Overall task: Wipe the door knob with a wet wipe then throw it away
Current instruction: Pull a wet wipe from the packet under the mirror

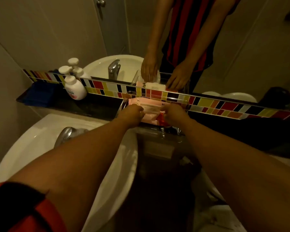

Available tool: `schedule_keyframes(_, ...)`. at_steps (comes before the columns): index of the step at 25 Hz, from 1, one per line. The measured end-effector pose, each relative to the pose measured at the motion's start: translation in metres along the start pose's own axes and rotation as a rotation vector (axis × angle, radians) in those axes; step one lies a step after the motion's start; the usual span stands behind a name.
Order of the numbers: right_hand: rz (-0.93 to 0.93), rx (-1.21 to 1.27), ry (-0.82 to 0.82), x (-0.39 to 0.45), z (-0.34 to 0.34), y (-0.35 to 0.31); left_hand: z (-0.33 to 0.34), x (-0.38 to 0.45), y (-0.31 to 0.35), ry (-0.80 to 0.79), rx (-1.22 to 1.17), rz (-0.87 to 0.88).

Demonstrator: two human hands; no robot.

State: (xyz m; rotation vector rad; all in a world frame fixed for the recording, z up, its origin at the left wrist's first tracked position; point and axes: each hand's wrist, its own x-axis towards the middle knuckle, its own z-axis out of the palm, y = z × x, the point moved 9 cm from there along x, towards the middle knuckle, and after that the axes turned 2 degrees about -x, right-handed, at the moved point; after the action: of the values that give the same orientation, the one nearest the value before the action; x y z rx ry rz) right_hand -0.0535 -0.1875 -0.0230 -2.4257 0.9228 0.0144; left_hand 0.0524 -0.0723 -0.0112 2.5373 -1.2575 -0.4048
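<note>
Wet wipes pack (pixel 149 109), pink with a pale flap on top, lies in a clear tray (pixel 182 104) on the dark table ledge (pixel 94 106) at the far side, under the strip of coloured tiles (pixel 208 102) and the mirror (pixel 241 47). Both hands reach to it. The left hand (pixel 132 113) has its fingers curled onto the left end of the pack's top, its grip pinched at the flap; whether it already holds a sheet cannot be told. The right hand (pixel 173 113) is curled over the right end of the pack, its grip pressed on it, beside something red (pixel 161 118) tucked in the tray.

Counted: 1 pack, 1 tray, 2 hands. 1 white pump soap bottle (pixel 74 87) stands on the ledge to the far left, with 1 blue folded cloth (pixel 38 96) left of it. 1 white sink (pixel 40 139) sits near left, its 1 metal tap (pixel 64 135) partly hidden behind the left forearm. The door knob (pixel 100 2) shows only as a reflection at the top of the mirror, well apart from the hands.
</note>
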Motion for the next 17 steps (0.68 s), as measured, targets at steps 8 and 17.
schedule_keyframes(8,0.106,0.198,0.103,0.034,0.019,0.011,0.007,0.031,-0.017,0.176,-0.314,-0.211)
schedule_keyframes(17,0.240,0.394,0.222,0.048,0.021,0.019,0.007,0.050,-0.022,0.189,-0.479,-0.233)
